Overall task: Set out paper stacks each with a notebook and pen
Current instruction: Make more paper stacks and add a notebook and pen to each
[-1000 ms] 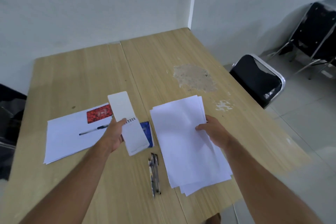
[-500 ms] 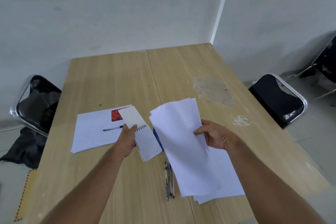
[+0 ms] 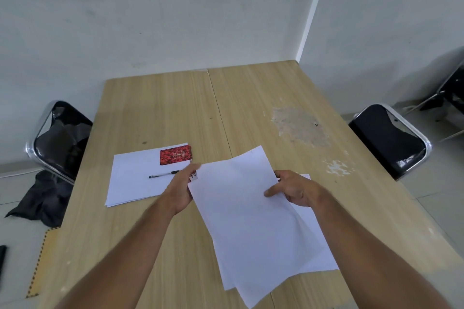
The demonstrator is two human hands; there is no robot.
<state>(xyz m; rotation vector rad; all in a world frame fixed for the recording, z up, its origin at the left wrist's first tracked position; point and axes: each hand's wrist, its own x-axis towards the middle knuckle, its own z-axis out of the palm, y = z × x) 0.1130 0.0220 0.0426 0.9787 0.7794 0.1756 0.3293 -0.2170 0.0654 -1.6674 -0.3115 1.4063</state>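
My right hand (image 3: 293, 189) grips several loose white paper sheets (image 3: 246, 211) by their right edge and holds them tilted above the wooden table (image 3: 160, 113). My left hand (image 3: 182, 189) is at the sheets' left edge. It holds a white spiral notebook (image 3: 193, 176); only the notebook's wire corner shows, and the sheets hide the rest. More white sheets (image 3: 317, 251) lie underneath on the table. To the left lies a flat paper stack (image 3: 133, 183) with a red notebook (image 3: 176, 155) and a pen (image 3: 163, 174) on top.
A black chair (image 3: 60, 138) stands at the table's left side, with dark cloth (image 3: 42, 198) on the floor beside it. Another black chair (image 3: 386, 140) stands at the right. A worn patch (image 3: 298, 125) marks the tabletop. White walls close off the far edge.
My right hand has lifted the sheets off the table and swung them left. My left hand with the spiral notebook now sits behind them. The loose pens and blue notebook are covered.
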